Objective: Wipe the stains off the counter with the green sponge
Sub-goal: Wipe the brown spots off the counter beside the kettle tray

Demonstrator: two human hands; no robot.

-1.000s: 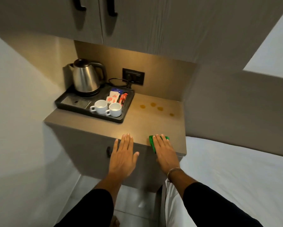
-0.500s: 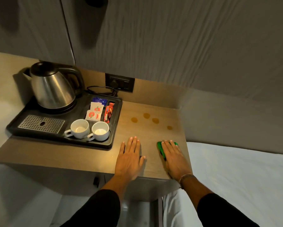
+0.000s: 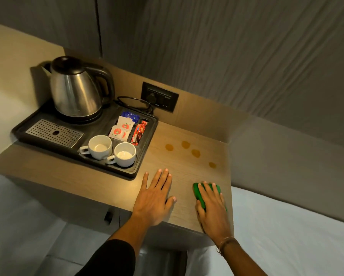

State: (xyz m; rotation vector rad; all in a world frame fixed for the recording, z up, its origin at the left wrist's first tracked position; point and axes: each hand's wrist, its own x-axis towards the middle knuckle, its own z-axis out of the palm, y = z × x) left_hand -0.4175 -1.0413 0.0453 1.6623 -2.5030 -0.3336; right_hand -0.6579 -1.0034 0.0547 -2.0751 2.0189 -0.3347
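Note:
Several round brown stains point(image 3: 195, 153) sit on the right half of the wooden counter point(image 3: 179, 172), toward the back wall. The green sponge point(image 3: 198, 193) lies near the counter's front right edge, mostly covered by my right hand point(image 3: 211, 209), which presses flat on it with the fingers over its top. The stains lie a hand's length beyond its fingertips. My left hand point(image 3: 154, 198) rests flat on the bare counter to the left of the sponge, fingers spread, holding nothing.
A black tray point(image 3: 115, 170) fills the counter's left side with a steel kettle point(image 3: 75, 90), two white cups point(image 3: 125, 154) and sachets point(image 3: 121, 130). A wall socket point(image 3: 160, 96) with a cord is behind. A white bed point(image 3: 286, 236) borders the counter's right edge.
The view has moved closer and down over the counter. Both hands sit further onto the counter than one second ago, the right one still on the sponge.

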